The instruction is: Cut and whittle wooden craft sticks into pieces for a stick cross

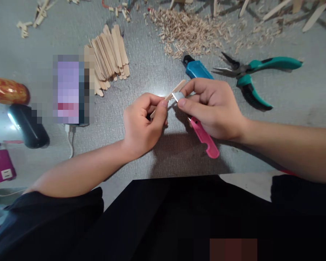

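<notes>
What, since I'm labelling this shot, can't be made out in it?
In the head view:
What the phone displays: masked by pixelation.
Middle of the wooden stick: covered by the left hand.
Lower end of the blue cutter: behind the right hand.
Whether the pink handle joins the metal blade: the right hand intervenes.
Left end of the orange cylinder: cut off by the edge.

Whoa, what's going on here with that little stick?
A person's left hand pinches a thin wooden stick, and the right hand holds a small flat blade right by it. I can't tell whether the blade touches the stick. Near the right hand lie a blue cutter and open pliers, with a heap of wood shavings beyond. A bunch of flat sticks lies off to the left.
</notes>
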Action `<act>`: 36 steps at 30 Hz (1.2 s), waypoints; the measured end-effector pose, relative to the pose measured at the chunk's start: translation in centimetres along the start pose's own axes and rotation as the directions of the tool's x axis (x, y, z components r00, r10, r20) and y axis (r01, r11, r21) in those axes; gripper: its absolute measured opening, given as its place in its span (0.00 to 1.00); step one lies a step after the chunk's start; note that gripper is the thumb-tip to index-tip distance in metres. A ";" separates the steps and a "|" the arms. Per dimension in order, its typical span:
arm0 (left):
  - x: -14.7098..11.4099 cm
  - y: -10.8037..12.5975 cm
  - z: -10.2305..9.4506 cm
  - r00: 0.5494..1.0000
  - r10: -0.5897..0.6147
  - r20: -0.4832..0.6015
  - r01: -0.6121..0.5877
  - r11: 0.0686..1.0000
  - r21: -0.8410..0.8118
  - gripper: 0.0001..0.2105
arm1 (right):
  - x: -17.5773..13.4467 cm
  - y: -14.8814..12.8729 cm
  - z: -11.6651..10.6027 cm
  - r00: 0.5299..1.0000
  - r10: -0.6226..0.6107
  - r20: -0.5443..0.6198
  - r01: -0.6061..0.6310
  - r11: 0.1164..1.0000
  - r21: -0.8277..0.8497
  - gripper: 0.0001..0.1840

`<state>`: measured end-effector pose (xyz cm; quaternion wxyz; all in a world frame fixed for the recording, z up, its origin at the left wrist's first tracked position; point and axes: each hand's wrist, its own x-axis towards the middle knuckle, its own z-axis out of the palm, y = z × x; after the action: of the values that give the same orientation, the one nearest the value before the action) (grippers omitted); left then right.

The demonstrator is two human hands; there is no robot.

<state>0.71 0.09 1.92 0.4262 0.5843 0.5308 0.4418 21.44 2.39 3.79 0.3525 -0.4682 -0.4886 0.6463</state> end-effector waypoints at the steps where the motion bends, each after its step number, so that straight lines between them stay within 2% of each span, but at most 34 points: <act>1: 0.0 0.0 0.0 1.000 -0.018 0.002 0.018 1.000 0.010 0.16 | 0.1 0.0 -0.1 1.000 0.013 0.001 -0.013 1.000 -0.002 0.21; 9: 0.0 0.1 0.0 0.998 -0.062 0.009 0.061 0.998 0.028 0.17 | 0.9 -0.7 -0.3 0.993 0.115 0.026 -0.116 0.993 0.006 0.23; 15: -0.1 0.0 -0.2 0.998 -0.041 0.039 0.039 0.998 0.044 0.17 | 1.1 -0.8 -0.4 0.994 0.109 0.028 -0.109 0.994 0.018 0.22; 25: 0.0 0.1 -0.2 0.994 -0.104 0.040 0.104 0.995 0.013 0.16 | 1.0 -1.5 0.1 0.992 0.101 0.070 -0.106 0.992 0.072 0.17; 32: 0.0 -0.1 -0.2 0.997 -0.068 0.048 0.067 0.997 0.024 0.16 | 1.1 -1.7 0.1 0.993 0.104 0.058 -0.108 0.992 0.069 0.19; 36: 0.1 0.0 -0.2 0.994 -0.095 0.047 0.094 0.995 0.023 0.16 | 1.1 -1.7 0.1 0.993 0.114 0.039 -0.115 0.993 0.038 0.20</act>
<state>0.56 0.18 1.97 0.4531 0.5734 0.5520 0.4014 20.99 3.83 5.19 0.3152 -0.4764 -0.4543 0.6836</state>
